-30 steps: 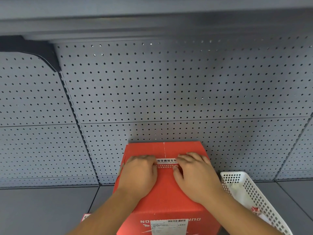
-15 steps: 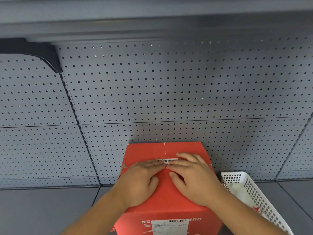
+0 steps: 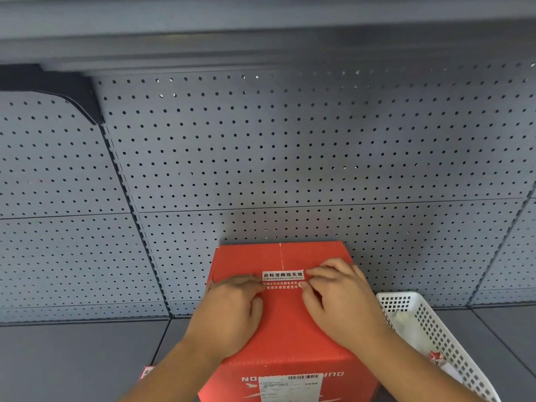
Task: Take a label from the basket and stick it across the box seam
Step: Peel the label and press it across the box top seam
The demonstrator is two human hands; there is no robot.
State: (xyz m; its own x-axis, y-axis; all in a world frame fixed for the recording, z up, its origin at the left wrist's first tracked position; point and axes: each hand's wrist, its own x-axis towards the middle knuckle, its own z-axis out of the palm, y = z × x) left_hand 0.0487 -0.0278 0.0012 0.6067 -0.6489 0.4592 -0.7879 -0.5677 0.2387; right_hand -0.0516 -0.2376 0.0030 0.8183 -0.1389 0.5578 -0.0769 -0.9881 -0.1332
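Red cardboard under both palms, and the label (image 3: 283,280) sits right between the two hands. Left hand (image 3: 232,311) lies flat on the box (image 3: 285,329), fingers loosely curled and gripping nothing, its fingertips (image 3: 255,282) touching the label's left end. Right hand (image 3: 342,303) mirrors it on the other side, also flat and holding nothing, fingertips (image 3: 311,274) pressing on the label's right end. The label itself is a strip with a white band of black characters on top and red print below, lying flat on the top of the box and crossing the seam (image 3: 280,255), which runs as a thin pale line from the far edge toward the label. Both forearms come in from the bottom of the view. On the near face of the box there's a white shipping sticker (image 3: 290,385) with a barcode. Just to the right of the box stands the white plastic basket (image 3: 452,352), with a bit of red and white paper inside. Everything rests on a grey shelf (image 3: 72,361), backed by a grey pegboard wall (image 3: 290,155).
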